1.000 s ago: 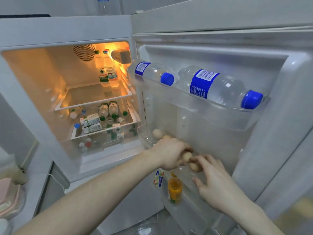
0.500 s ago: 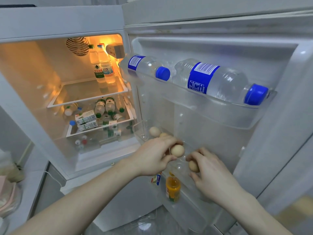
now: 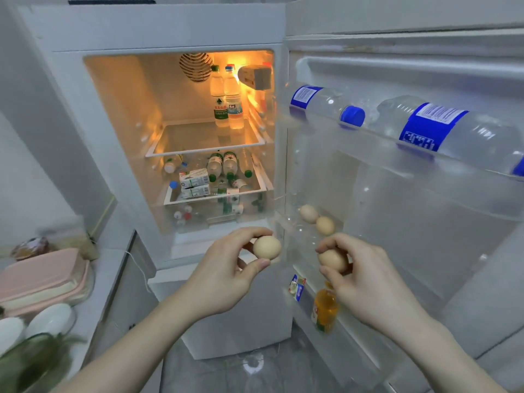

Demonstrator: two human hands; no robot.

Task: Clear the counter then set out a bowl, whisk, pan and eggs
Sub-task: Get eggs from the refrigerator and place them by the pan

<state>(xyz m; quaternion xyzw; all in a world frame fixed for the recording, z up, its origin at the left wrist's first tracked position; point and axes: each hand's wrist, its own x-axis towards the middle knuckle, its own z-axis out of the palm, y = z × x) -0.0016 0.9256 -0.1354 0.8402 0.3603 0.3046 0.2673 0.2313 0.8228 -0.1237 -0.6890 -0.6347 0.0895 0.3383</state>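
Two eggs, long axes roughly level: left hand [image 3: 224, 275] pinches one [image 3: 267, 247], right hand [image 3: 365, 282] the other [image 3: 333, 260]

Warm lamp glow inside the fridge [image 3: 181, 29]; cool dim surroundings, blurred, bowed edges.

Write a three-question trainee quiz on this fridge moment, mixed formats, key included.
1. True or false: each hand, left hand and right hand, holds one egg.
2. How many eggs remain in the door shelf?
3. The large water bottles in the top door rack: A) stand upright B) lie on their sides C) hang by their caps.

Key: 1. True: left egg, right egg. 2. Two are visible. 3. B.
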